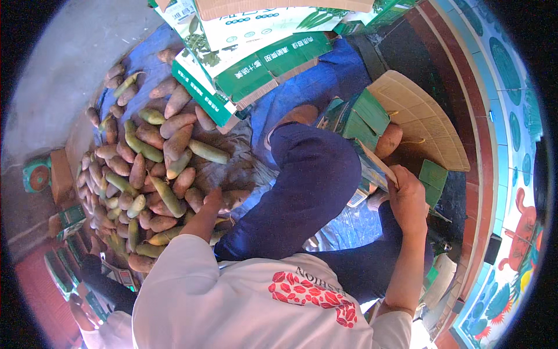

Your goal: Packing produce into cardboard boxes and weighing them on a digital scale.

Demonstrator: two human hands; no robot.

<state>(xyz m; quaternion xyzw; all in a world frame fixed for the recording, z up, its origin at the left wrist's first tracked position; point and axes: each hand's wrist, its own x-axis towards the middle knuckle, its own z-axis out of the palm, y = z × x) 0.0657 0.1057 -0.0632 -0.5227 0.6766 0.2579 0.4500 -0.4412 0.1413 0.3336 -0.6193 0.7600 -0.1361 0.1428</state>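
A large heap of long root vegetables (138, 170), some reddish-brown and some green, covers the left side. My left hand (214, 199) reaches to the heap's near right edge, beside a brownish root vegetable (235, 199). Its fingers are too hidden to tell whether they hold it. On the right, my right hand (408, 189) is closed on the edge of an open cardboard carton (418, 110) with green panels. Inside this carton lies a reddish-brown root vegetable (389, 139). My bent knee (317, 160) stands between the heap and the carton.
White and green cartons (273, 61) stand at the far side on a blue sheet (343, 61). Another person's hand (80, 311) shows at the lower left, near stacked green containers (61, 270). A tiled wall (497, 125) curves along the right.
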